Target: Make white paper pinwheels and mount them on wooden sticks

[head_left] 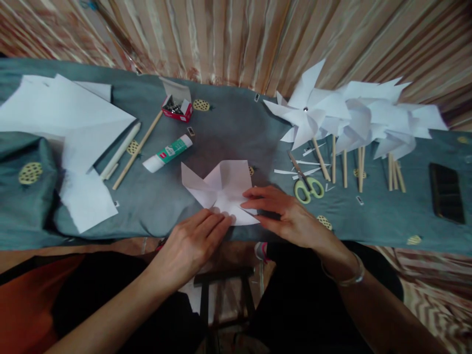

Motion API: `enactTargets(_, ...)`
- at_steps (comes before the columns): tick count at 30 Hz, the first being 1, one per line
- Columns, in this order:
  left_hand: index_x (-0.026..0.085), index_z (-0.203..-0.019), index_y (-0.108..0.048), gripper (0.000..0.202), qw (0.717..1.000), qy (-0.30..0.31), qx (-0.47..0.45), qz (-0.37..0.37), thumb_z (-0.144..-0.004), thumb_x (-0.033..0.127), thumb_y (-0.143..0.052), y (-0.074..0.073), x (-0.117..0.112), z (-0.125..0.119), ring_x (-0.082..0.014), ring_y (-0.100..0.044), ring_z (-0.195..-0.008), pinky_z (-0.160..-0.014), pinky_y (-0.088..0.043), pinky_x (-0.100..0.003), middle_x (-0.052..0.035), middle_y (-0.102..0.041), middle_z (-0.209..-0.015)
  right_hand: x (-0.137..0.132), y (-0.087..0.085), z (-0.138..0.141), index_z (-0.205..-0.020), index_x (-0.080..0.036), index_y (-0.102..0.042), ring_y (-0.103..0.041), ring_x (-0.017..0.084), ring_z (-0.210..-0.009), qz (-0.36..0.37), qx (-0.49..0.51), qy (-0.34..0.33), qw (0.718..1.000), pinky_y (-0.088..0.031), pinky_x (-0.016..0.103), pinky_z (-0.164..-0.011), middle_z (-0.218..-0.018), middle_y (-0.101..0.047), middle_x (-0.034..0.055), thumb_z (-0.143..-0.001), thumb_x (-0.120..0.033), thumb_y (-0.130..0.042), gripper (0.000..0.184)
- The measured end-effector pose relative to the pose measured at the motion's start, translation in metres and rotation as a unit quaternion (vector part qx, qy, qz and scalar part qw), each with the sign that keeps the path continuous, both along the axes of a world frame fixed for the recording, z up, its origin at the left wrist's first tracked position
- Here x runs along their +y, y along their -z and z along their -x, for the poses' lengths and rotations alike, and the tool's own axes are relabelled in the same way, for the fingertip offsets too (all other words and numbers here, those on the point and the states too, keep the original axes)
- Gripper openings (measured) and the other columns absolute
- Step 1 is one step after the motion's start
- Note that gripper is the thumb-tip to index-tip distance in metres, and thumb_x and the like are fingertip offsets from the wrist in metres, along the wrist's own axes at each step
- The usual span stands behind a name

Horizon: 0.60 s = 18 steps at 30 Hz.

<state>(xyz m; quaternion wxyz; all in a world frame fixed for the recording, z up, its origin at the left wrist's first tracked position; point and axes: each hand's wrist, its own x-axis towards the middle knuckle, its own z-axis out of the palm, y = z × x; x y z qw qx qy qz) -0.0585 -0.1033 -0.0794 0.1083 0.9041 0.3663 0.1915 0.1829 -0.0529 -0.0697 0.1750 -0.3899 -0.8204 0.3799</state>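
A white sheet of paper (230, 184), cut and partly folded like a pinwheel, lies near the table's front edge. Some of its flaps stand up at the back and left. The fingers of my left hand (197, 238) are close together and press on its lower left part, at the fold near the middle. From the right, my right hand (282, 214) has a pointed corner of the sheet between thumb and fingers. Green-handled scissors (308, 188) lie just beyond my right hand, beside thin paper strips (309, 164). A glue stick (167, 153) rests behind my left hand.
Several finished paper pinwheels (311, 110) on wooden sticks lie at the back right. A dark phone (447, 191) is at far right. Back left are a red box (179, 109) of small metal pieces, a wooden stick (138, 150), a white rolled tube (121, 150) and paper sheets (88, 130).
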Motion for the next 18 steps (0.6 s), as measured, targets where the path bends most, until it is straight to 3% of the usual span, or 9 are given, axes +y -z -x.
enactTargets(5,0.006,-0.116,-0.056,0.027,1.000,-0.003,-0.006,-0.003,-0.089,0.007,-0.050,-0.004,0.000,0.001,-0.0233,-0.063,-0.092,-0.074,-0.058,-0.033,-0.0130,-0.068,-0.101,0.003,0.005,0.008,-0.094,-0.027,-0.071,-0.061,0.019,-0.111,0.046,0.095,0.021,0.994,-0.048,0.041,-0.098,-0.118,-0.065,0.0036,-0.084,-0.017,-0.064,0.015)
enactTargets(9,0.005,-0.116,-0.055,0.027,1.000,-0.002,-0.007,0.002,-0.090,0.007,-0.049,-0.004,-0.001,0.000,-0.0227,-0.064,-0.087,-0.071,-0.059,-0.033,-0.0127,-0.068,-0.096,0.004,0.009,0.020,-0.096,-0.025,-0.071,-0.061,0.017,-0.111,0.064,0.122,0.055,0.989,-0.047,0.038,-0.100,-0.116,-0.066,0.0037,-0.088,-0.018,-0.061,0.015)
enactTargets(15,0.005,-0.131,-0.044,0.042,0.999,-0.010,-0.011,0.039,-0.089,0.007,-0.049,-0.005,-0.002,0.000,-0.0216,-0.062,-0.083,-0.071,-0.059,-0.035,-0.0102,-0.066,-0.093,0.001,0.018,0.038,-0.090,-0.024,-0.071,-0.061,0.018,-0.106,0.013,0.106,0.102,0.989,-0.049,0.037,-0.094,-0.110,-0.066,0.0039,-0.086,-0.018,-0.061,0.012)
enactTargets(18,0.009,-0.132,-0.044,0.041,0.998,-0.005,-0.032,0.060,-0.092,0.008,-0.044,-0.002,-0.003,0.000,-0.0218,-0.061,-0.090,-0.077,-0.058,-0.036,-0.0105,-0.066,-0.098,0.000,0.023,0.044,-0.088,-0.024,-0.070,-0.061,0.018,-0.105,-0.020,0.089,0.116,0.989,-0.049,0.038,-0.094,-0.109,-0.065,0.0032,-0.085,-0.018,-0.063,0.010)
